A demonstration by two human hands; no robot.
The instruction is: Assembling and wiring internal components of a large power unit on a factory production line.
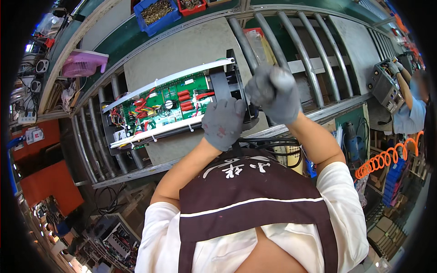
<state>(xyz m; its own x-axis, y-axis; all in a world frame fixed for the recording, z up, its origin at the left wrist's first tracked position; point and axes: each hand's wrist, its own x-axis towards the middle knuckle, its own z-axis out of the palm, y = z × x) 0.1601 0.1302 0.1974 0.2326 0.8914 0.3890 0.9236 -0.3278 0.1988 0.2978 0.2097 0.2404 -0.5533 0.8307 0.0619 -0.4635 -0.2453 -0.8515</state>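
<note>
Open-topped electronics chassis [221, 86] lies lengthwise on the grey surface [182, 45] between the rollers, its green circuit board [170, 94] and red-sleeved wiring already in place between two white rails [195, 71], so the build looks well along, though no cover is on and the right end seems unfinished. At that end the left hand [223, 123] rests with fingers partly bent, while the right hand [275, 93] is curled and blurred above; whether either grips anything cannot be told.
</note>
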